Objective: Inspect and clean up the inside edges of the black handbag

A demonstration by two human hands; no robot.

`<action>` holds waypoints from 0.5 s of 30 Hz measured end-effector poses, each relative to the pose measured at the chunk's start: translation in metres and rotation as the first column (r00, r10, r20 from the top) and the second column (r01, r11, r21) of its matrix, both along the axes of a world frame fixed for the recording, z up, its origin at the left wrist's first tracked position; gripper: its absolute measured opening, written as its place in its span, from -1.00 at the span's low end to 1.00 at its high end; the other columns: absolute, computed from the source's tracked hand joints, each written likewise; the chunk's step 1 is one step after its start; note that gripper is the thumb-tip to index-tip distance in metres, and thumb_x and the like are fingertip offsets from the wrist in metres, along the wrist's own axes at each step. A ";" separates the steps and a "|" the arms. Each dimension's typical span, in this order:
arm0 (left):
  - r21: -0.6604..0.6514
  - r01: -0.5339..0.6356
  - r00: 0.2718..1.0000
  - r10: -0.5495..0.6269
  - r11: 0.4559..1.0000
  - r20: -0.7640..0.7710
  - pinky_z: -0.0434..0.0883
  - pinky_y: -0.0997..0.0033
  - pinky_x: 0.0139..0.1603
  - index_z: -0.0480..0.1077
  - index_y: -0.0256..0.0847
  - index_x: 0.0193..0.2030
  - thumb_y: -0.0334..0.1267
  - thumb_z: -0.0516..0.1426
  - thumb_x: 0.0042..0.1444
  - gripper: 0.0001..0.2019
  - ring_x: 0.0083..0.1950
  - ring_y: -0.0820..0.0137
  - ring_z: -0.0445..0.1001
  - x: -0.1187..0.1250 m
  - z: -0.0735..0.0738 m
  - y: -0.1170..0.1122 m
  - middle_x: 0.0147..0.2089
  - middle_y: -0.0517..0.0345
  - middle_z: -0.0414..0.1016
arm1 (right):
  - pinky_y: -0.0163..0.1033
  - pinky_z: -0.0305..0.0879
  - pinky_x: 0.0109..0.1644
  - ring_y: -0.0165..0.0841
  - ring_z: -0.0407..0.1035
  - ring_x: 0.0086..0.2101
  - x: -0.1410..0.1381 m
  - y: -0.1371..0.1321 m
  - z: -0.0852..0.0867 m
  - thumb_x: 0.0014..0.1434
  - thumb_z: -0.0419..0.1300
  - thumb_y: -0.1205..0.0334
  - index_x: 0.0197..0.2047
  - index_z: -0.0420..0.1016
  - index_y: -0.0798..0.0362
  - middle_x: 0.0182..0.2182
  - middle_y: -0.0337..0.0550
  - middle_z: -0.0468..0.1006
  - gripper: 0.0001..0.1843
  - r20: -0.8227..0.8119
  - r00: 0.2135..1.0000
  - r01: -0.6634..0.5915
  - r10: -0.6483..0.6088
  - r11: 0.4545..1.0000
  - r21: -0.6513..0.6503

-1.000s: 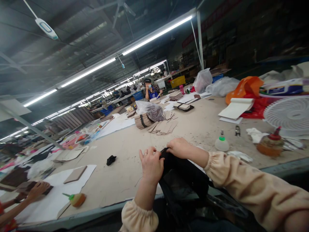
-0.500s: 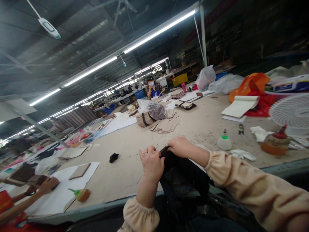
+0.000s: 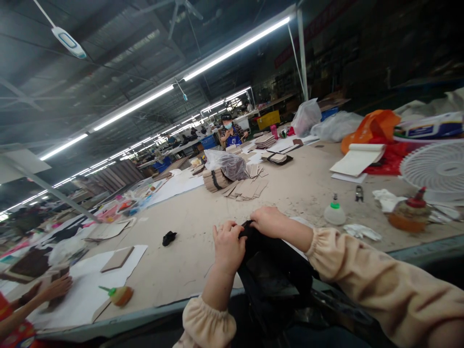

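A piece of black material [image 3: 281,253], perhaps a bag or fabric, hangs over the near table edge toward my lap. My left hand [image 3: 229,246] pinches its top edge from the left, with the index finger somewhat raised. From the right, my right hand [image 3: 271,222] grips the same edge, fingers curled and close to the left thumb. The lower part of the black material merges into the dark below the table, so its exact kind is unclear. A small black scrap [image 3: 169,238] lies on the table left of my hands.
Brown pieces [image 3: 246,188] and a plastic bag lie ahead. To the right are a green-capped bottle [image 3: 335,213], a clipper [image 3: 359,193], a red-topped glue bottle [image 3: 411,215] and a white fan guard [image 3: 435,166]. At left, a co-worker's hands [image 3: 54,290] work beside another glue bottle [image 3: 121,295].
My left index finger has drawn in nearer the black material, while both hands keep their hold. The co-worker's hands at left have shifted left. The view has moved slightly.
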State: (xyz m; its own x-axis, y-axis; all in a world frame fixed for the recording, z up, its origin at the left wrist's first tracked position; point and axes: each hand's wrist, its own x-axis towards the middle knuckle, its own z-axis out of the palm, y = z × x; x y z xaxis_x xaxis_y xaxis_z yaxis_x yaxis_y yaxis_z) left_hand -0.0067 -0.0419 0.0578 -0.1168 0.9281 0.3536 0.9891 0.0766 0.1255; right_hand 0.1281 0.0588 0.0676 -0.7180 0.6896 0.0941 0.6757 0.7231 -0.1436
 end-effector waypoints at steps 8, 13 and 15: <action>-0.019 0.006 0.998 -0.007 1.000 -0.064 0.00 -0.12 0.23 0.50 -0.05 -0.27 -0.30 0.21 0.00 -0.87 -0.02 0.22 0.32 -0.002 -0.002 0.003 -0.05 0.15 0.39 | -0.23 0.31 -0.24 -0.18 0.44 -0.23 0.000 0.001 0.000 0.19 0.04 0.11 -0.22 0.57 0.03 -0.29 0.01 0.57 -0.69 -0.007 1.000 0.002 -0.002 1.000 0.000; -0.027 0.018 0.998 -0.020 0.999 -0.066 -0.03 -0.08 0.25 0.48 -0.14 -0.42 -0.28 0.20 0.03 -0.95 -0.05 0.25 0.34 -0.001 -0.003 0.004 -0.12 0.13 0.43 | -0.22 0.30 -0.22 -0.17 0.43 -0.22 -0.001 0.003 -0.005 0.18 0.05 0.11 -0.22 0.57 0.02 -0.28 0.00 0.57 -0.70 -0.018 1.000 -0.001 0.001 1.000 0.011; -0.015 0.032 0.999 -0.032 0.999 -0.019 -0.02 -0.04 0.25 0.47 -0.14 -0.42 -0.29 0.18 0.06 -0.93 -0.09 0.29 0.37 -0.003 -0.004 0.005 -0.14 0.15 0.44 | -0.23 0.30 -0.22 -0.18 0.43 -0.22 -0.001 0.004 -0.007 0.19 0.05 0.10 -0.22 0.56 0.03 -0.28 0.01 0.57 -0.70 -0.023 1.000 -0.002 0.002 1.000 0.015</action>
